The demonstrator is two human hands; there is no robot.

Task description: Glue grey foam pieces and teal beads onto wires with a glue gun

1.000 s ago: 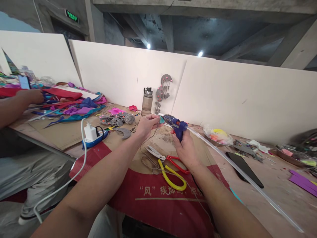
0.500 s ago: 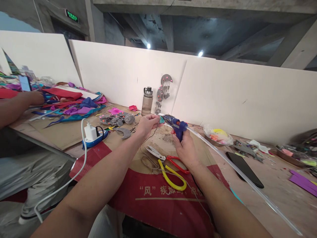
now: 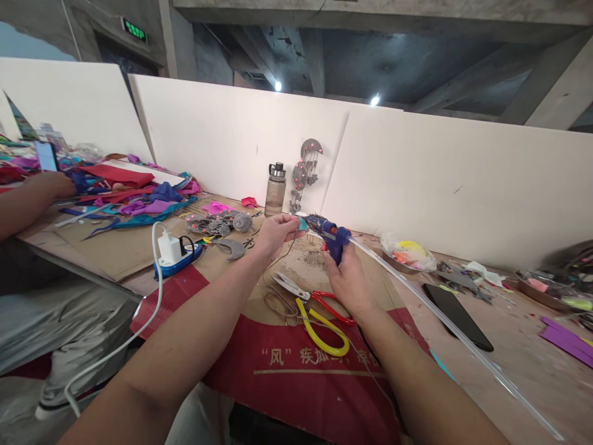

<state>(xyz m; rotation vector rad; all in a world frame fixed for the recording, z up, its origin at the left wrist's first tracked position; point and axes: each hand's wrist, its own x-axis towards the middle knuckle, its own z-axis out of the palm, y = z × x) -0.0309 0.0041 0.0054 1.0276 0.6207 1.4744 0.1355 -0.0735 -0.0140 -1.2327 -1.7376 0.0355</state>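
Between its fingertips, my left hand [image 3: 278,233] pinches a small teal piece [image 3: 302,224]. My right hand [image 3: 346,272] is wrapped round the handle of a blue glue gun [image 3: 334,238], whose nozzle points left and meets the teal piece or lies right beside it. A long clear glue stick [image 3: 445,321] runs from the back of the gun down to the right. Below my hands, scissors [image 3: 324,334] with one yellow and one red handle lie on the cardboard [image 3: 296,395], beside a thin loose string.
A bottle [image 3: 275,190] and a grey hanging ornament [image 3: 311,148] stand at the white board. Left are a blue power socket [image 3: 178,262], grey felt pieces [image 3: 220,222], fabric scraps [image 3: 139,191] and another person's arm [image 3: 34,194]. A black phone [image 3: 458,316] lies right.
The other person's arm at the left has shifted slightly, and the red cloth near it shows less. My own hands have barely moved.
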